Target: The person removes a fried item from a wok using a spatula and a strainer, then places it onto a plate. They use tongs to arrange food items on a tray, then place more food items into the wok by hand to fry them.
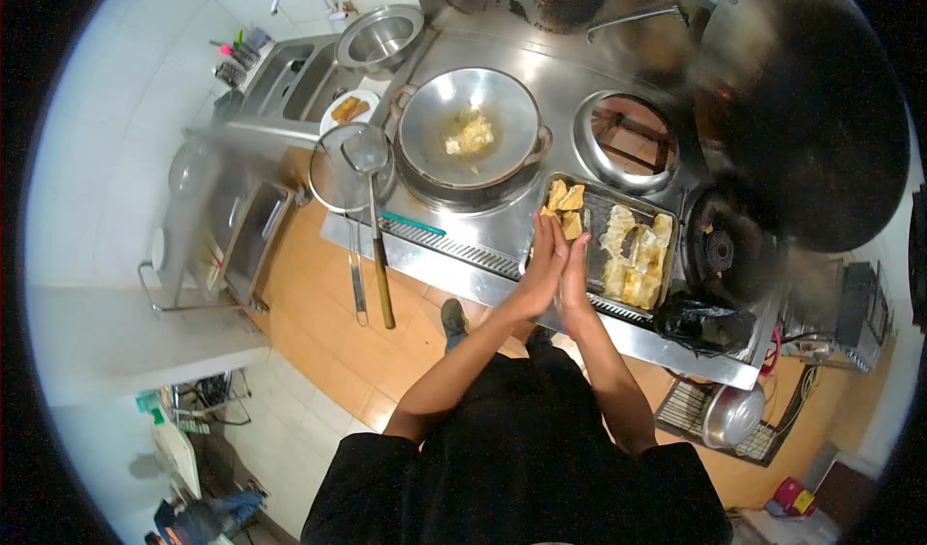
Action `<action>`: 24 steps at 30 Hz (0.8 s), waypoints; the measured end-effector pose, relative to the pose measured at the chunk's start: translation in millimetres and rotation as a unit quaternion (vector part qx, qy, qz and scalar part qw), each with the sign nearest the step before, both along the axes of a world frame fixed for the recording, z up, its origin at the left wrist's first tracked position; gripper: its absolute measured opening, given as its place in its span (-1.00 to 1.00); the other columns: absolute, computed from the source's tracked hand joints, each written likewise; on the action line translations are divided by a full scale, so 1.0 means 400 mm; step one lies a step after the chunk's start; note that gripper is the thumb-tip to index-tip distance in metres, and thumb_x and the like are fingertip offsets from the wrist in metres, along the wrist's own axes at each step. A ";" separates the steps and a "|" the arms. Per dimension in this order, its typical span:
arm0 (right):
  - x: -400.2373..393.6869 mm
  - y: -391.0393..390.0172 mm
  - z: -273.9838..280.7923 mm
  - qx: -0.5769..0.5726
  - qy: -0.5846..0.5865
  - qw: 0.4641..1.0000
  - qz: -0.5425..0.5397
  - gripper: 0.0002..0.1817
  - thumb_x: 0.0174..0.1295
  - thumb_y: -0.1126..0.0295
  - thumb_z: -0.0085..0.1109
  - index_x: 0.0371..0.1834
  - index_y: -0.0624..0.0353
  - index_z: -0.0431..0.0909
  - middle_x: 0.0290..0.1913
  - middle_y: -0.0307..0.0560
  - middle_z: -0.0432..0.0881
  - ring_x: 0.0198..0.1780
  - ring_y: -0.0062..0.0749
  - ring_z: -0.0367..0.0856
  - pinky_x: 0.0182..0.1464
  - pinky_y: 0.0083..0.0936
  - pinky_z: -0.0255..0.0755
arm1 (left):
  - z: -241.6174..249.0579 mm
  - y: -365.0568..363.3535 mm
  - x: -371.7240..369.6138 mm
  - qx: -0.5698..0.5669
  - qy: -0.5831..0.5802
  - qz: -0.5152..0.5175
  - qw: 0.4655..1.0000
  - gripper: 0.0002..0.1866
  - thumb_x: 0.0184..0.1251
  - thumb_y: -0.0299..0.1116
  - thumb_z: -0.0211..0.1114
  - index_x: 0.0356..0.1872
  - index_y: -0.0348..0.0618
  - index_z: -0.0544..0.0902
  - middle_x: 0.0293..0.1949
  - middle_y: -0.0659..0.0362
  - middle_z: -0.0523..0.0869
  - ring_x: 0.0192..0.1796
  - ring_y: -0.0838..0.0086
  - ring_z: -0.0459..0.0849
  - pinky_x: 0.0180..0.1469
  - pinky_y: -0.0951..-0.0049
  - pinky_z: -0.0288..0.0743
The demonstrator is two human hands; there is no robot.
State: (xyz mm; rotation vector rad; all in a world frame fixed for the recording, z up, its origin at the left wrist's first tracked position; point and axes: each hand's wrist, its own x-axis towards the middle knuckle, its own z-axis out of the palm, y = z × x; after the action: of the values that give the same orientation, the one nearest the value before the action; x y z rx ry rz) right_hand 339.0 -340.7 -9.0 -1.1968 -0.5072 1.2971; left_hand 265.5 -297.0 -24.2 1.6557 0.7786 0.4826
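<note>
Above the near-left part of a metal tray [591, 197], my left hand [547, 267] and my right hand [574, 279] are held palm to palm. Their fingers are straight and point away from me. Whether anything lies between the palms is hidden. Just beyond the fingertips, pieces of yellowish tofu-like food [570, 197] lie in the tray. Pale, flattened, battered-looking pieces [637, 255] fill its right side. To the left, a wok [468, 125] sits on the stove with a little oil and a pale yellow clump [470, 136] inside.
A wire strainer [333, 173] and a long-handled skimmer [377, 217] rest over the counter's front edge. Behind them is a plate [362, 103] with browned pieces. An open burner ring [589, 139], a large dark wok [801, 111] and a black plastic bag [710, 321] are on the right.
</note>
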 end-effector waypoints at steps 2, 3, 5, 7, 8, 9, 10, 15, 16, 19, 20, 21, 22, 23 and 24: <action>-0.027 0.022 0.011 0.004 0.046 0.998 -0.038 0.04 0.28 -0.47 -0.73 0.56 0.19 -0.12 0.59 -0.07 -0.07 0.60 -0.23 -0.23 0.56 -0.29 -0.41 | 0.056 -0.012 -0.056 0.005 -0.025 -0.040 0.999 -0.13 0.53 0.19 -0.38 0.48 -0.36 -0.40 0.51 -0.15 -0.56 0.55 0.05 -0.57 0.55 0.15 -0.41; -0.037 0.037 -0.001 0.023 0.021 0.999 -0.035 0.04 0.27 -0.48 -0.75 0.56 0.16 -0.09 0.58 -0.12 -0.02 0.60 -0.26 -0.23 0.56 -0.30 -0.46 | 0.072 -0.015 -0.083 0.026 -0.070 -0.067 0.995 -0.10 0.52 0.21 -0.34 0.47 -0.37 -0.42 0.51 -0.16 -0.57 0.55 0.04 -0.58 0.55 0.14 -0.41; -0.074 0.062 -0.002 0.028 0.016 0.998 -0.049 0.05 0.24 -0.50 -0.75 0.57 0.11 -0.06 0.58 -0.17 0.01 0.60 -0.29 -0.23 0.55 -0.25 -0.50 | 0.128 -0.009 -0.139 0.038 -0.140 -0.103 0.984 -0.01 0.47 0.26 -0.23 0.46 -0.39 -0.45 0.51 -0.19 -0.54 0.55 -0.02 -0.55 0.54 0.13 -0.42; -0.119 0.092 -0.027 0.038 0.005 0.998 -0.053 0.05 0.22 -0.52 -0.78 0.57 0.03 -0.05 0.59 -0.25 -0.01 0.60 -0.35 -0.23 0.54 -0.14 -0.53 | 0.086 -0.004 -0.207 0.043 -0.109 -0.129 0.985 -0.01 0.47 0.25 -0.23 0.46 -0.40 -0.44 0.51 -0.20 -0.52 0.55 -0.04 -0.52 0.54 0.13 -0.42; -0.145 0.099 -0.044 0.037 0.005 0.998 -0.055 0.05 0.22 -0.52 -0.78 0.57 0.03 -0.05 0.59 -0.25 -0.01 0.60 -0.35 -0.23 0.54 -0.14 -0.53 | 0.061 0.001 -0.242 0.046 -0.073 -0.150 0.985 -0.02 0.47 0.25 -0.24 0.46 -0.41 -0.43 0.51 -0.22 -0.49 0.55 -0.05 -0.50 0.54 0.13 -0.42; -0.172 0.112 -0.047 0.040 0.017 0.996 -0.079 0.04 0.22 -0.51 -0.79 0.58 0.02 -0.06 0.59 -0.25 -0.02 0.60 -0.35 -0.23 0.54 -0.11 -0.53 | 0.070 0.013 -0.271 0.035 -0.077 -0.153 0.985 -0.02 0.47 0.25 -0.25 0.46 -0.42 -0.41 0.52 -0.22 -0.44 0.56 -0.03 -0.46 0.54 0.13 -0.43; -0.199 0.123 -0.048 0.043 0.030 0.993 -0.105 0.03 0.22 -0.51 -0.80 0.58 0.00 -0.07 0.59 -0.26 -0.04 0.60 -0.35 -0.23 0.54 -0.09 -0.52 | 0.067 0.029 -0.295 0.035 -0.076 -0.155 0.984 -0.02 0.47 0.25 -0.25 0.46 -0.42 -0.41 0.52 -0.22 -0.44 0.56 -0.03 -0.46 0.54 0.13 -0.43; -0.335 0.123 0.004 0.012 -0.018 0.990 -0.138 -0.02 0.30 -0.42 -0.80 0.58 0.10 -0.21 0.61 -0.11 -0.21 0.61 -0.26 -0.36 0.55 -0.30 -0.52 | 0.045 0.082 -0.353 -0.073 -0.082 -0.115 0.987 -0.10 0.50 0.26 -0.39 0.49 -0.34 -0.35 0.54 -0.16 -0.33 0.58 0.07 -0.40 0.55 0.20 -0.43; -0.364 0.124 0.001 0.009 -0.020 0.990 -0.141 -0.02 0.30 -0.42 -0.80 0.58 0.10 -0.21 0.61 -0.11 -0.21 0.61 -0.26 -0.36 0.55 -0.30 -0.52 | 0.041 0.097 -0.354 -0.093 -0.068 -0.093 0.989 -0.12 0.52 0.24 -0.39 0.50 -0.34 -0.32 0.55 -0.15 -0.29 0.59 0.11 -0.38 0.55 0.24 -0.40; -0.407 0.115 0.007 -0.010 -0.024 0.996 -0.086 -0.04 0.33 -0.39 -0.76 0.58 0.15 -0.30 0.61 -0.07 -0.24 0.61 -0.24 -0.35 0.55 -0.29 -0.46 | -0.058 0.147 -0.342 -0.246 -0.090 -0.054 0.964 -0.08 0.49 0.30 -0.39 0.51 -0.33 -0.29 0.56 -0.09 -0.29 0.59 0.17 -0.38 0.56 0.27 -0.39; -0.420 0.112 0.014 -0.013 -0.026 0.996 -0.084 -0.04 0.33 -0.39 -0.76 0.58 0.15 -0.30 0.61 -0.07 -0.24 0.61 -0.24 -0.35 0.55 -0.29 -0.46 | -0.082 0.151 -0.337 -0.249 -0.092 -0.052 0.963 -0.08 0.49 0.30 -0.39 0.51 -0.33 -0.29 0.56 -0.09 -0.29 0.59 0.17 -0.38 0.56 0.27 -0.39; -0.432 0.112 0.018 -0.011 -0.019 0.997 -0.074 -0.04 0.34 -0.39 -0.76 0.58 0.16 -0.30 0.61 -0.05 -0.25 0.61 -0.24 -0.35 0.55 -0.29 -0.46 | -0.081 0.160 -0.332 -0.248 -0.102 -0.007 0.963 -0.12 0.50 0.27 -0.40 0.51 -0.32 -0.22 0.56 -0.06 -0.24 0.59 0.20 -0.34 0.56 0.27 -0.39; -0.433 0.114 0.020 -0.007 -0.012 0.998 -0.064 -0.04 0.34 -0.38 -0.76 0.58 0.16 -0.30 0.61 -0.03 -0.25 0.61 -0.23 -0.36 0.56 -0.29 -0.46 | -0.079 0.169 -0.324 -0.245 -0.111 0.038 0.962 -0.15 0.52 0.25 -0.41 0.52 -0.30 -0.15 0.56 -0.04 -0.20 0.59 0.22 -0.31 0.56 0.27 -0.39; -0.419 0.118 -0.007 -0.006 -0.013 0.997 -0.070 -0.05 0.35 -0.37 -0.76 0.57 0.19 -0.28 0.61 -0.02 -0.26 0.61 -0.23 -0.37 0.56 -0.28 -0.46 | -0.074 0.162 -0.317 -0.222 -0.103 0.044 0.969 -0.18 0.54 0.22 -0.39 0.52 -0.28 -0.14 0.56 -0.01 -0.17 0.59 0.21 -0.28 0.56 0.28 -0.39; -0.399 0.125 -0.006 -0.004 -0.012 0.998 -0.067 -0.05 0.35 -0.37 -0.76 0.57 0.19 -0.28 0.61 -0.02 -0.26 0.61 -0.23 -0.37 0.56 -0.28 -0.46 | -0.074 0.155 -0.313 -0.219 -0.103 0.047 0.969 -0.18 0.54 0.22 -0.39 0.52 -0.28 -0.14 0.56 -0.01 -0.17 0.59 0.21 -0.28 0.56 0.28 -0.39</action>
State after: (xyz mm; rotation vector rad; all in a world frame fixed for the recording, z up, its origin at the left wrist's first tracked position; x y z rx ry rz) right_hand 179.4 -290.6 -11.4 -1.2327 -0.4331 1.1732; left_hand 140.2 -234.8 -53.6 1.1428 0.7484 0.4996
